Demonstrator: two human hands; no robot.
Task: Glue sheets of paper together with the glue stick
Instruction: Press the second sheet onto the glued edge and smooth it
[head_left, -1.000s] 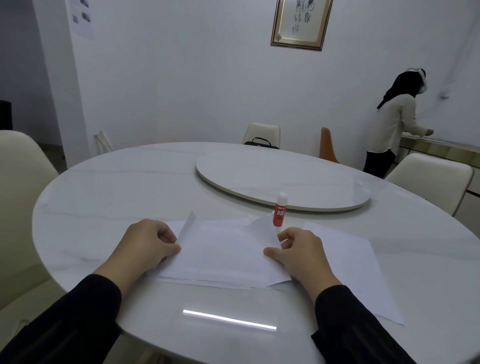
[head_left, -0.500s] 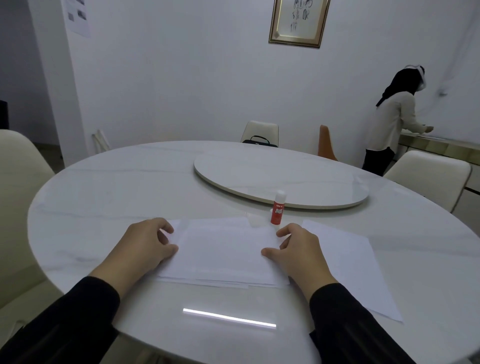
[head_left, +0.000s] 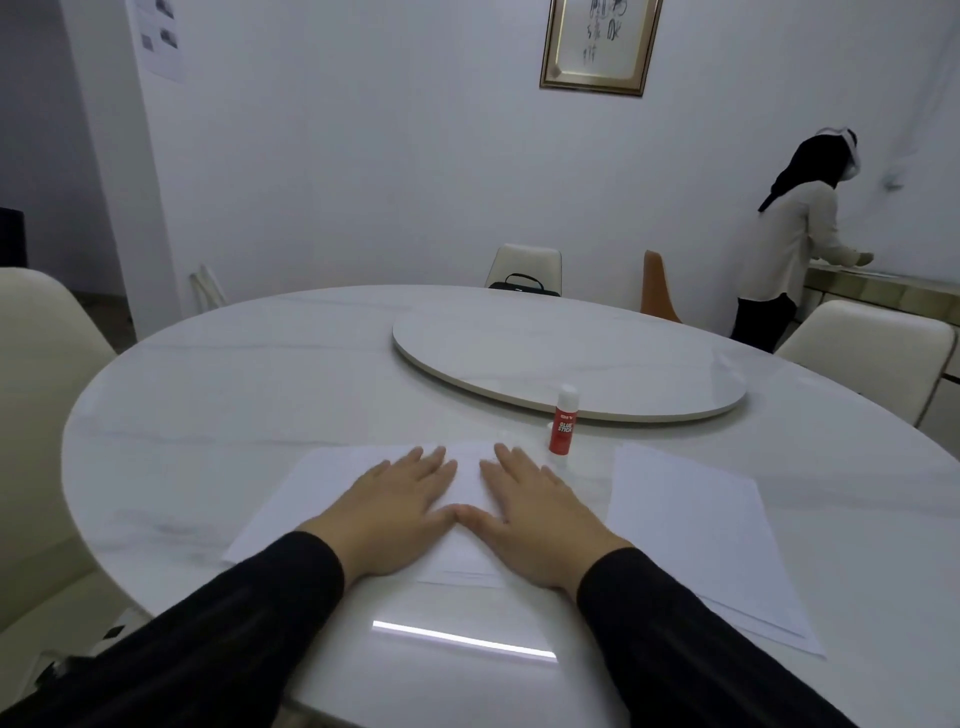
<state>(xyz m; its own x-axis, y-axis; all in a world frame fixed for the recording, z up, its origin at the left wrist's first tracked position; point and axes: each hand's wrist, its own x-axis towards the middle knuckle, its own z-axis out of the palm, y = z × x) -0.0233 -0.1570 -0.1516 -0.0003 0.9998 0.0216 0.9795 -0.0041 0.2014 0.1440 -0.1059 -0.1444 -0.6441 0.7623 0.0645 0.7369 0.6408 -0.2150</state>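
A stack of white paper sheets (head_left: 306, 493) lies flat on the round marble table (head_left: 249, 384) in front of me. My left hand (head_left: 395, 506) and my right hand (head_left: 530, 512) both rest palm down on the stack, fingers spread, thumbs nearly touching. Neither hand holds anything. A red glue stick (head_left: 563, 422) with a white cap stands upright just beyond my right hand's fingertips, apart from it. Further white sheets (head_left: 696, 525) lie in a second pile to the right.
A raised round turntable (head_left: 566, 364) occupies the table's middle, right behind the glue stick. Cream chairs stand at the left (head_left: 41, 374), the far side (head_left: 524, 266) and the right (head_left: 872, 358). A person (head_left: 789, 244) stands at a counter at the back right.
The top sheet's raised corners have been laid flat. Both hands have moved from the stack's side edges to its middle and opened out flat on it.
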